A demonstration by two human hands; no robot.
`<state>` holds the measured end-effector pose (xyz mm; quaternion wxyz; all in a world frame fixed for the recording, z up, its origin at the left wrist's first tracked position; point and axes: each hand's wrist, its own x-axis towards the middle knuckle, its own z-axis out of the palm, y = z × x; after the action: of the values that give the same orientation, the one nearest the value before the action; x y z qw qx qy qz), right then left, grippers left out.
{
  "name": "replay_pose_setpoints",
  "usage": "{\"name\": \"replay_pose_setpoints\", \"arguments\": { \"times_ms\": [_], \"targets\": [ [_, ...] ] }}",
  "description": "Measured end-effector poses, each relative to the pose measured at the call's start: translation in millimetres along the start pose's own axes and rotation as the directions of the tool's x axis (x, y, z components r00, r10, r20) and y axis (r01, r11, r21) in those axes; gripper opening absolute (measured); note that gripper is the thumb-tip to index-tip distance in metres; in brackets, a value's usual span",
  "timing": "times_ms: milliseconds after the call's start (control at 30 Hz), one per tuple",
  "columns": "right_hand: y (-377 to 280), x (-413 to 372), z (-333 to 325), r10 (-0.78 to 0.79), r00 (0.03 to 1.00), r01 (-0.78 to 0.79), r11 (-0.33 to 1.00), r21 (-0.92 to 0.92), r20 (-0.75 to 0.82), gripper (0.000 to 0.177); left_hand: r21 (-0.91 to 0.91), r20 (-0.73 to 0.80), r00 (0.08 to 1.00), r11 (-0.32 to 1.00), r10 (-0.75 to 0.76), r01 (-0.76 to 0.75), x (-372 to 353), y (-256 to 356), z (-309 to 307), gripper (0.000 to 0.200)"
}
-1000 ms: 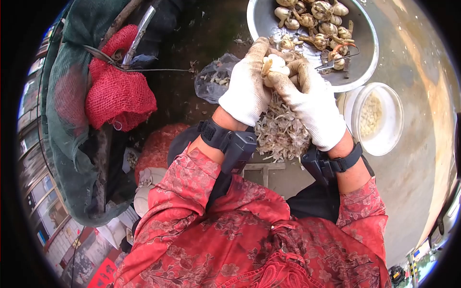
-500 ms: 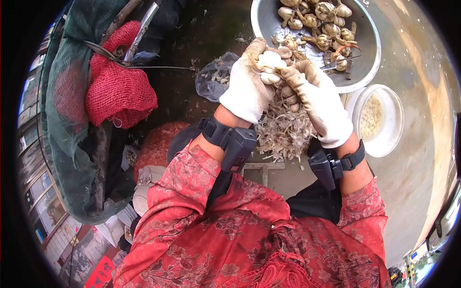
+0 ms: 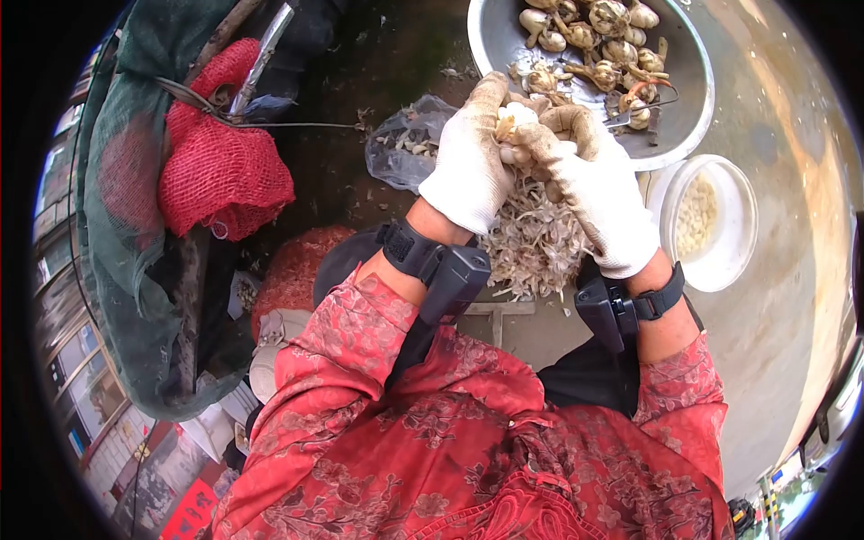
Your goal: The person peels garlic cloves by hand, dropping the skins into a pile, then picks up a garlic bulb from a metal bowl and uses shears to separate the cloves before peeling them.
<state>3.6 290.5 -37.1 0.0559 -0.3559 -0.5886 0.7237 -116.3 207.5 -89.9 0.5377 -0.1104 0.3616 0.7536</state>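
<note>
My left hand (image 3: pixel 470 157), in a white knit glove with soiled fingers, is closed on a partly peeled garlic bulb (image 3: pixel 516 117). Pressed against the bulb's other side are the thumb and fingers of my right hand (image 3: pixel 601 193), gloved alike. White cloves show between the two thumbs; the fingers cover the rest of the bulb. Beneath both hands lies a heap of dry garlic skins (image 3: pixel 535 243). Just beyond them stands a metal basin (image 3: pixel 700 126) with several whole garlic bulbs (image 3: pixel 621 49) in it.
A thin metal tool with an orange part (image 3: pixel 650 90) lies in the basin. To the right, a white plastic tub (image 3: pixel 742 256) holds peeled cloves (image 3: pixel 696 216). A clear plastic bag (image 3: pixel 387 166) with cloves is left of my hands. Farther left hang red mesh sacking (image 3: pixel 225 180) and green netting (image 3: pixel 135 270).
My fingers have closed further over the garlic bulb, so fewer white cloves show. The right hand's fingers have shifted slightly. The basin and tub stay where they were.
</note>
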Motion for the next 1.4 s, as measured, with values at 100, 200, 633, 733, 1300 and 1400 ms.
{"name": "replay_pose_setpoints", "arguments": {
  "times_ms": [100,200,633,733,1300,1400],
  "targets": [
    [10.5,1.1,1.0,-0.095,0.994,0.097,0.995,0.019,-0.061,0.026,-0.027,0.071,0.996,0.999,-0.045,0.047,0.2,2.4,0.0,0.026],
    [15.0,3.9,2.3,-0.192,0.978,0.186,0.980,-0.074,-0.079,0.025,-0.056,0.093,0.993,0.996,-0.069,0.075,0.8,1.0,-1.5,0.027],
    [6.0,-0.6,-9.0,-0.051,0.998,0.053,0.997,0.054,-0.034,0.029,0.400,0.007,0.985,0.902,0.175,-0.163,-9.7,5.1,15.6,0.032],
    [7.3,0.5,-3.4,-0.060,0.998,0.059,0.995,-0.085,-0.007,0.036,0.521,0.014,0.972,0.828,0.234,-0.207,-13.6,3.2,18.6,0.030],
    [9.9,-1.8,3.3,0.112,0.991,-0.125,0.959,0.253,0.068,0.024,0.255,-0.094,0.986,0.961,0.138,-0.110,-8.6,0.2,10.1,0.026],
    [6.8,-0.5,-3.8,0.091,0.991,-0.111,0.963,0.247,0.094,0.023,0.300,-0.056,0.983,0.942,0.174,-0.149,-5.8,4.1,10.8,0.028]
  ]
}}
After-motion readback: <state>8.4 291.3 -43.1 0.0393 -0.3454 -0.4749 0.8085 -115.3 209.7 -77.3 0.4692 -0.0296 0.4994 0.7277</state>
